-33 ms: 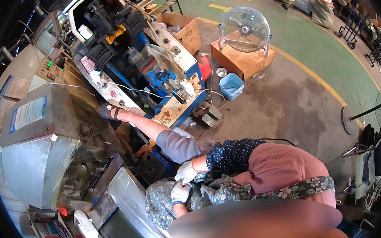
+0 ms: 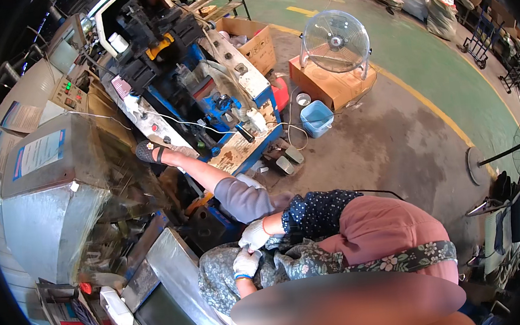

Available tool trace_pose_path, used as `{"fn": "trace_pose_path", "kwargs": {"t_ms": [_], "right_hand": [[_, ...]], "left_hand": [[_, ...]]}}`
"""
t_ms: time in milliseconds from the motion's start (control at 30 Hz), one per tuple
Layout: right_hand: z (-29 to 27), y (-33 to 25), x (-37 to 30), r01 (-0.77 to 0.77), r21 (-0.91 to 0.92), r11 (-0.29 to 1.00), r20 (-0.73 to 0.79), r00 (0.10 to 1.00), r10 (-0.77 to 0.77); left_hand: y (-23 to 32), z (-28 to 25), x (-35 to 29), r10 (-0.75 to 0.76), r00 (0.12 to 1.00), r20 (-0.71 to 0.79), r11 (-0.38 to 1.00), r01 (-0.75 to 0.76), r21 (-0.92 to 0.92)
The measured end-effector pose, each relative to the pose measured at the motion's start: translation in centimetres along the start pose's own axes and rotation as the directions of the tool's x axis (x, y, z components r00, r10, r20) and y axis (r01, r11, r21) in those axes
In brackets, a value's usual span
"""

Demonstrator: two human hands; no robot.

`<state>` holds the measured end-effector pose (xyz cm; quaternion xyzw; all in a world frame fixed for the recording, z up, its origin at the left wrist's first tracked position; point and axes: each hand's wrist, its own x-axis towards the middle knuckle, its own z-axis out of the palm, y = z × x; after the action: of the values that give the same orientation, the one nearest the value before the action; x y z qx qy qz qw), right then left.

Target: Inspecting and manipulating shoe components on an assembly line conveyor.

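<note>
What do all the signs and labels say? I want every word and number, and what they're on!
None is clear enough to read out:
Sign on the grey housing: print too small.
Two sheets near it: too small and slanted.
Pink label on the machine: too small.
Cardboard box: printed marks, too small.
Green floor: a yellow arrow, no words on it.

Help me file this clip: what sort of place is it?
Probably a factory workshop: a blue and white metal machine, a grey double foot pedal, and a yellow painted line edging green floor.
</note>
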<state>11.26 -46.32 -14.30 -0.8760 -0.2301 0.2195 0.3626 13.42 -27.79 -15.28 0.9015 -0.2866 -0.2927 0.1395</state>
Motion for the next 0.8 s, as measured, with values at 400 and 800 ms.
{"fn": "trace_pose_path", "kwargs": {"t_ms": [400, 800], "right_hand": [[0.22, -0.04, -0.19, -0.007, -0.017, 1.000, -0.022, 1.000, 0.007], [0.17, 0.20, -0.19, -0.006, -0.006, 1.000, -0.016, 1.000, 0.006]], "left_hand": [[-0.15, 0.12, 0.29, -0.008, 0.999, 0.034, 1.000, 0.008, 0.006], [-0.75, 0.54, 0.76, -0.004, 0.999, 0.039, 1.000, 0.004, 0.007]]}}
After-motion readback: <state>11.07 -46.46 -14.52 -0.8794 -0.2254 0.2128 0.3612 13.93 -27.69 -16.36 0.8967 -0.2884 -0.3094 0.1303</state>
